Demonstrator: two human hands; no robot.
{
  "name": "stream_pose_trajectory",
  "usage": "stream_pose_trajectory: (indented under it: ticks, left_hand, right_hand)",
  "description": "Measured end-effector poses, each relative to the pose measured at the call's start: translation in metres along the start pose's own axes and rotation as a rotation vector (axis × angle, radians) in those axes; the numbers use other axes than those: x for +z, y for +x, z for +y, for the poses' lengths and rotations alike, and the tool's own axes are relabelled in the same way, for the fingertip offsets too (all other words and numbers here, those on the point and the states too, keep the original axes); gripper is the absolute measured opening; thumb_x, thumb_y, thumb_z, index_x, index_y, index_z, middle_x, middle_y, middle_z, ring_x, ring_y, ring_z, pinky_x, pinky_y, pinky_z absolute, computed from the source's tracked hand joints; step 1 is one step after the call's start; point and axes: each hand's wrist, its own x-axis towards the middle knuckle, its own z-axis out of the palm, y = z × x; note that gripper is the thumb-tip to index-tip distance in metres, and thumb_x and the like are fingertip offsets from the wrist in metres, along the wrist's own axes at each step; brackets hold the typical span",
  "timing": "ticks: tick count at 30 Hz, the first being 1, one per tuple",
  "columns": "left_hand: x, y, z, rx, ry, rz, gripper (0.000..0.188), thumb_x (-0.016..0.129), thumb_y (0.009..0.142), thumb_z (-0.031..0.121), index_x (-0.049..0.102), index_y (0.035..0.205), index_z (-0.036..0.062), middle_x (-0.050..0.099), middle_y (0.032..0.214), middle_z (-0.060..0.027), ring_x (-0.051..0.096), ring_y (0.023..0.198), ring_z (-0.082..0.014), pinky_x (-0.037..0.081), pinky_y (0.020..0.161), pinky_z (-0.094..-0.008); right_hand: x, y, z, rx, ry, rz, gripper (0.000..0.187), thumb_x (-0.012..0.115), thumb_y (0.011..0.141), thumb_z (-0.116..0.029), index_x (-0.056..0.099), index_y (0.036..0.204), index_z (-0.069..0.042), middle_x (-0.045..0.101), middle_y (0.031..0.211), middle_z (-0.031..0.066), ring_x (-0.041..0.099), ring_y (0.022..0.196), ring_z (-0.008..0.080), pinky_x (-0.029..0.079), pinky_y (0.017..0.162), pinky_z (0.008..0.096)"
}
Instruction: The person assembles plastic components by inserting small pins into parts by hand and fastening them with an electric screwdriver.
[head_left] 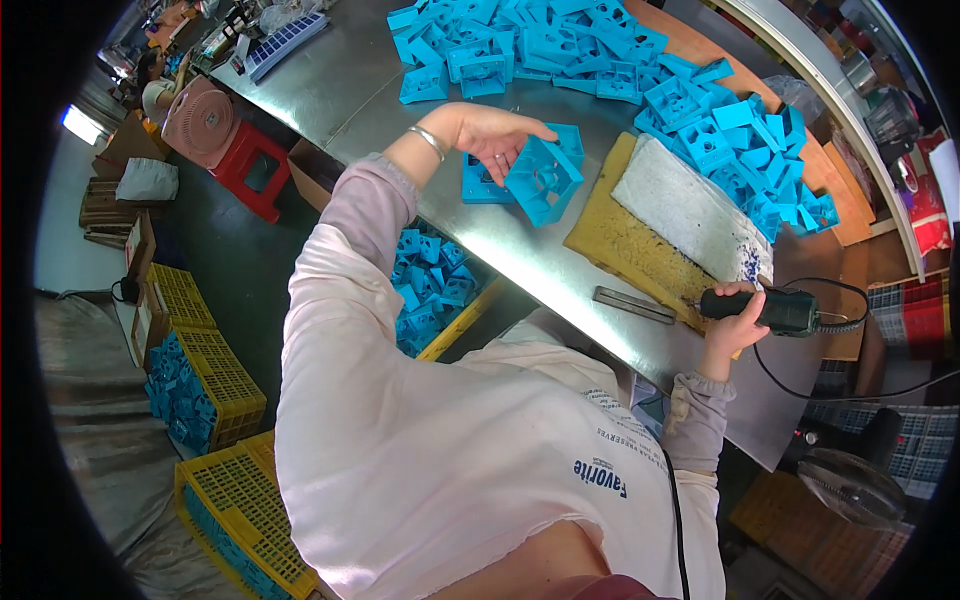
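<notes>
My left hand (487,138) grips a blue plastic housing (545,182) by its edge, thumb on top and fingers at its near-left side. The housing is tilted, with holes in its inner face. Beneath the hand a second blue piece (482,186) lies on the metal table, partly hidden. On the right, my right hand (738,318) is closed round a black corded electric screwdriver (768,310), its tip pointing left over the edge of a yellow foam pad (640,235). A white cloth (680,195) with small dark screws at one end covers part of the pad.
A large heap of blue housings (600,50) fills the table's far side. A metal bar (634,305) lies near the front edge. Below are yellow crates (235,480) of blue parts. A red stool (250,170) with a fan stands left; a black cord (850,395) trails right.
</notes>
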Motion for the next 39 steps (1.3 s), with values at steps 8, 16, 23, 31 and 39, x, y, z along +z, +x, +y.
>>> stream_pose_trajectory:
  ticks: [8, 16, 23, 31, 39]
  left_hand:
    - [0.034, 0.032, -0.013, -0.222, 0.14, 0.206, 0.077, 0.05, 0.079, 0.072, 0.064, 0.108, 0.0025, 0.067, 0.099, -0.0146, 0.064, 0.088, -0.0239, 0.051, 0.079, -0.0364]
    - [0.098, 0.058, 0.016, 0.016, 0.936, 0.524, 0.073, 0.052, 0.079, 0.07, 0.07, 0.09, 0.0002, 0.067, 0.093, -0.0179, 0.065, 0.081, -0.0307, 0.052, 0.074, -0.0403]
    - [0.13, 0.083, 0.007, 0.376, 1.265, 1.019, 0.064, 0.06, 0.076, 0.063, 0.071, 0.081, 0.0002, 0.065, 0.089, -0.0183, 0.062, 0.088, -0.0324, 0.051, 0.074, -0.0406]
    - [-0.032, 0.055, -0.023, 0.343, 1.024, 1.388, 0.014, 0.067, 0.077, 0.022, 0.072, 0.081, 0.01, 0.068, 0.088, -0.0135, 0.066, 0.085, -0.031, 0.054, 0.071, -0.0417]
    - [-0.093, 0.069, -0.032, 0.272, 0.916, 1.172, 0.017, 0.074, 0.074, 0.017, 0.074, 0.089, 0.0094, 0.07, 0.087, -0.0124, 0.067, 0.082, -0.0283, 0.054, 0.075, -0.0376]
  right_hand:
    - [-0.028, 0.019, -0.031, 0.059, 0.1, 0.363, 0.04, 0.04, 0.096, -0.038, 0.051, 0.111, -0.003, 0.052, 0.068, 0.0117, 0.055, 0.063, 0.0252, 0.05, 0.064, 0.0407]
    - [-0.088, 0.05, -0.041, 0.07, 0.108, 0.852, 0.041, 0.047, 0.088, -0.046, 0.055, 0.1, -0.007, 0.057, 0.08, 0.0095, 0.058, 0.081, 0.027, 0.047, 0.077, 0.039]
    - [-0.167, 0.059, -0.011, 0.373, 0.254, 1.116, 0.058, 0.052, 0.081, -0.059, 0.058, 0.092, -0.003, 0.057, 0.077, 0.0105, 0.056, 0.067, 0.0258, 0.045, 0.057, 0.0344]
    - [-0.159, 0.057, -0.026, 0.329, 0.443, 1.269, 0.054, 0.061, 0.077, -0.049, 0.058, 0.098, 0.001, 0.056, 0.094, 0.015, 0.058, 0.087, 0.0308, 0.056, 0.08, 0.0483]
    - [-0.2, 0.071, 0.013, 0.382, 0.58, 1.239, 0.057, 0.055, 0.083, -0.048, 0.054, 0.116, 0.0, 0.057, 0.113, 0.0165, 0.055, 0.108, 0.035, 0.051, 0.088, 0.051]
